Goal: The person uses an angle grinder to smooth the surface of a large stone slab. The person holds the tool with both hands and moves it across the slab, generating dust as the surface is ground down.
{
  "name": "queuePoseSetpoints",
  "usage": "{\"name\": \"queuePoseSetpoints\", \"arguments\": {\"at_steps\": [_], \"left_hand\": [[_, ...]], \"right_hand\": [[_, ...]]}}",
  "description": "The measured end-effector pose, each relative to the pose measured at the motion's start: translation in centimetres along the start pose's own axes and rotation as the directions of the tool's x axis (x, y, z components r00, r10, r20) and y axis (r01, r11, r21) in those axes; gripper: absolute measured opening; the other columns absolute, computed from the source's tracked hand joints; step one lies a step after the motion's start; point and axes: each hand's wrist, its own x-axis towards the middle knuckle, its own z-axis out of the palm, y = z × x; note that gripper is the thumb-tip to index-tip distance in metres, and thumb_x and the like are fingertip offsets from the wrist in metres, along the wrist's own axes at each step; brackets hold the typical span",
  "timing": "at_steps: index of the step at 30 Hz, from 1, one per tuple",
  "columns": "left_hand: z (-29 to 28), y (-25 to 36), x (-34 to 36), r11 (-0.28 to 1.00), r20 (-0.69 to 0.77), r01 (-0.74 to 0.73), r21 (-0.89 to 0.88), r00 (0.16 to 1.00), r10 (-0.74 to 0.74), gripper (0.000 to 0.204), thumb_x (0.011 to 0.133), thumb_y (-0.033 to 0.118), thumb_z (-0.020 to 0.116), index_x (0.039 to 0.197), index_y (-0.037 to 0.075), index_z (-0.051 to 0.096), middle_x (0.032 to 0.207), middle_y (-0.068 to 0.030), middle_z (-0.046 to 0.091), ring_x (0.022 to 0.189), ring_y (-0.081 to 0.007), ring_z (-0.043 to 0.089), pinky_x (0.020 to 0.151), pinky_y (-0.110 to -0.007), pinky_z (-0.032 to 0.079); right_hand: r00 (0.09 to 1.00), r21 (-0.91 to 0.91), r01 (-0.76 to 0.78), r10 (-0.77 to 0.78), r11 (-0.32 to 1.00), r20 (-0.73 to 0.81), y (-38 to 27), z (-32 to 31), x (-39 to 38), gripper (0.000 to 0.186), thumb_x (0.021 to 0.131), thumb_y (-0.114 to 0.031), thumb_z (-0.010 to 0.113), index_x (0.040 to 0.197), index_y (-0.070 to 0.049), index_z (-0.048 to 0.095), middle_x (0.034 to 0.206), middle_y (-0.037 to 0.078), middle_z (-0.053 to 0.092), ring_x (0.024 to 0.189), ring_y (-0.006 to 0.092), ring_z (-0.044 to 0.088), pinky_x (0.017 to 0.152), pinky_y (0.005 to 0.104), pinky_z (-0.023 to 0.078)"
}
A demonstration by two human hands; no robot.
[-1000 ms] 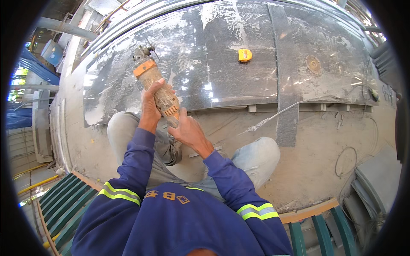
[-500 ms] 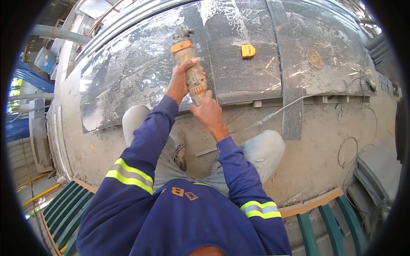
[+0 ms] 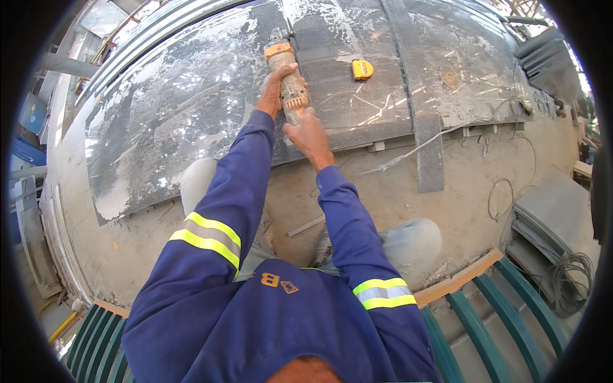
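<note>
A dusty angle grinder point(image 3: 279, 55) with orange bands lies lengthwise in my two hands over a large dark, white-streaked stone slab point(image 3: 166, 115). My left hand point(image 3: 274, 90) is wrapped round its body, and my right hand point(image 3: 308, 135) grips the rear end nearest me. The grinder's head points away from me, at a dark seam on the slab; whether it touches the stone I cannot tell. A yellow tape measure point(image 3: 361, 69) rests right of the grinder, and a narrow strip point(image 3: 429, 172) of speckled stone overhangs the slab's front edge.
A pale cable point(image 3: 428, 143) runs from the slab toward the floor point(image 3: 460, 217). Grey sheets point(image 3: 549, 210) and coiled wire point(image 3: 568, 281) are at the right. Green slatted benches point(image 3: 498, 325) flank me, my bent knees are below the slab edge, and a blue container point(image 3: 30, 115) is far left.
Both hands have swung the grinder up and to the right, farther over the slab, with the head turned straighter away from me. The view has shifted slightly.
</note>
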Motion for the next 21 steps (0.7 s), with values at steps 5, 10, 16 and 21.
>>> {"name": "queuePoseSetpoints", "arguments": {"at_steps": [5,10,16,21], "left_hand": [[-0.2,-0.3,0.6,1.000,0.021,0.007,0.014,1.000,-0.007,0.040,0.085,0.028,0.074,0.108,0.001,0.054,0.082,-0.0161,0.067,0.071,-0.0278,0.073,0.061,-0.039,0.063],[-0.8,-0.7,1.3,0.997,0.003,0.016,0.081,1.000,-0.017,0.041,0.084,0.027,0.075,0.107,-0.001,0.055,0.082,-0.0161,0.067,0.069,-0.0280,0.073,0.060,-0.040,0.064],[-1.1,-0.7,1.4,0.997,-0.021,0.035,0.073,0.999,-0.034,0.041,0.085,0.028,0.073,0.108,0.000,0.055,0.082,-0.0161,0.067,0.069,-0.0285,0.072,0.061,-0.041,0.063],[-1.7,-0.4,1.3,0.997,-0.024,0.042,0.058,0.999,-0.041,0.041,0.085,0.029,0.072,0.110,0.000,0.055,0.083,-0.0167,0.067,0.069,-0.0291,0.072,0.061,-0.041,0.063]], "right_hand": [[1.000,-0.010,-0.003,0.003,1.000,0.014,0.5,-0.1,0.7,0.055,0.076,-0.027,0.070,0.110,0.011,0.051,0.100,0.037,0.067,0.096,0.0503,0.067,0.087,0.0522,0.052],[0.997,0.068,-0.069,0.066,0.995,0.043,0.7,0.7,1.0,0.057,0.075,-0.028,0.071,0.111,0.012,0.051,0.102,0.037,0.067,0.098,0.0506,0.067,0.088,0.0521,0.052],[0.995,0.097,-0.091,0.087,0.991,0.049,0.8,0.9,1.2,0.057,0.076,-0.028,0.070,0.112,0.013,0.051,0.101,0.037,0.067,0.098,0.0509,0.066,0.088,0.0524,0.052],[0.994,0.084,-0.087,0.081,0.993,0.070,0.2,1.1,1.2,0.059,0.075,-0.028,0.071,0.113,0.013,0.051,0.102,0.037,0.066,0.099,0.0506,0.066,0.089,0.0523,0.052]]}}
